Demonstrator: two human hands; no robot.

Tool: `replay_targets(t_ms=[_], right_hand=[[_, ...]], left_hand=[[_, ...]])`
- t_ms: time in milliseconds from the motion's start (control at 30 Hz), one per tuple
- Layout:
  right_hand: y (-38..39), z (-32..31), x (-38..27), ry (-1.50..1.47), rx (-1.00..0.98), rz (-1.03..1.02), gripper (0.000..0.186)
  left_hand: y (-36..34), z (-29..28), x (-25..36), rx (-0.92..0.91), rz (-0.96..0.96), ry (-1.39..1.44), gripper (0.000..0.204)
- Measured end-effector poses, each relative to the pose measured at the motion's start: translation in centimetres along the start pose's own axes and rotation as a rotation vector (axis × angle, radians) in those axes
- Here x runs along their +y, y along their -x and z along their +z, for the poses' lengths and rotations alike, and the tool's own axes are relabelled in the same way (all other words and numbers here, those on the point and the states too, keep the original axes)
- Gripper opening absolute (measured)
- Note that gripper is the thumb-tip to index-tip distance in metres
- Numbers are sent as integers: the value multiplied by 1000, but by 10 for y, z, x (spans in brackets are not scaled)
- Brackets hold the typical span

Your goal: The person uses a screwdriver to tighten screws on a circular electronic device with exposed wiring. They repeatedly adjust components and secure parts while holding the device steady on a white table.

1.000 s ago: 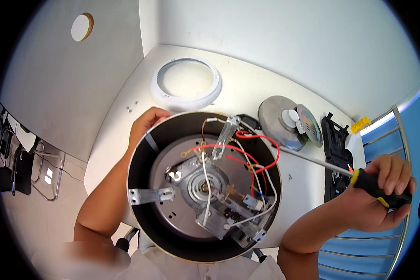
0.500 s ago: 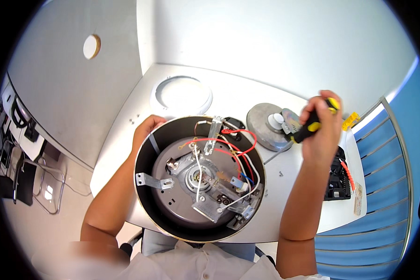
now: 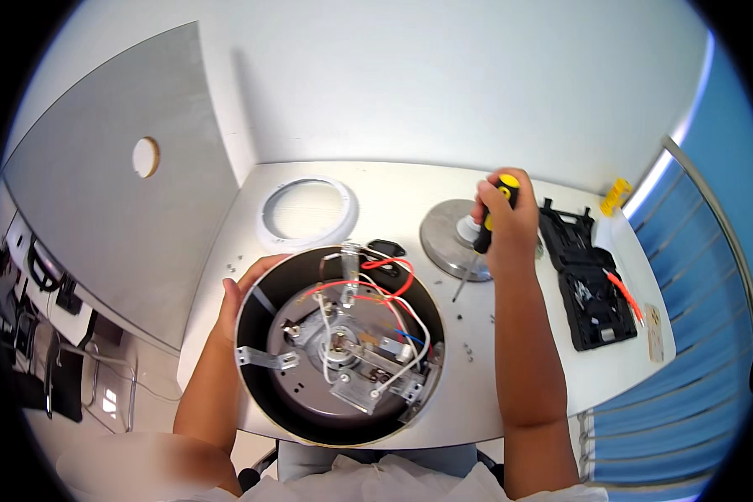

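Observation:
A rice cooker body (image 3: 251, 393) stands with its open underside facing up, a short way in front of me. Metal brackets, a grey inner bowl and red and white wires show inside it. My left hand (image 3: 244, 289) is closed against its left outer wall, its fingers partly hidden behind the rim. In my right hand (image 3: 514, 219) is a black and yellow screwdriver (image 3: 487, 222), fist wrapped round the handle. Its thin shaft slants down and left, past the right edge of a round metal heating plate (image 3: 443, 243) with a white centre knob.
A white plastic ring (image 3: 351, 219) lies at the back left. An open black tool case (image 3: 590, 301) and a red-orange pen-like tool (image 3: 623, 293) lie at the right. Small screws (image 3: 468, 351) are scattered about the table. A metal railing (image 3: 719, 226) runs beyond the right edge.
My right hand has brought the screwdriver leftward, and its shaft now points more steeply down. My left hand stays on the rice cooker body. The whole view has shifted, showing more of the tool case.

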State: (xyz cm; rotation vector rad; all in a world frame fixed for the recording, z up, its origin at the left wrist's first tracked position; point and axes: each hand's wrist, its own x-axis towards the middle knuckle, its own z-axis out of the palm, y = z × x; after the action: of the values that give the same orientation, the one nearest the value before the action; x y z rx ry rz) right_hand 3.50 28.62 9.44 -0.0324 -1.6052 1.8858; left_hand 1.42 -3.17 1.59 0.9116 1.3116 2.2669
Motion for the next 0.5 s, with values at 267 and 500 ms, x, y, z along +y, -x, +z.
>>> replay_targets(t_ms=[267, 500], right_hand=[[4, 7, 13, -62, -16, -40, 17], [5, 12, 17, -64, -37, -71, 17]], left_hand=[[10, -5, 24, -52, -90, -188, 108], [8, 2, 28, -10, -163, -172, 103]])
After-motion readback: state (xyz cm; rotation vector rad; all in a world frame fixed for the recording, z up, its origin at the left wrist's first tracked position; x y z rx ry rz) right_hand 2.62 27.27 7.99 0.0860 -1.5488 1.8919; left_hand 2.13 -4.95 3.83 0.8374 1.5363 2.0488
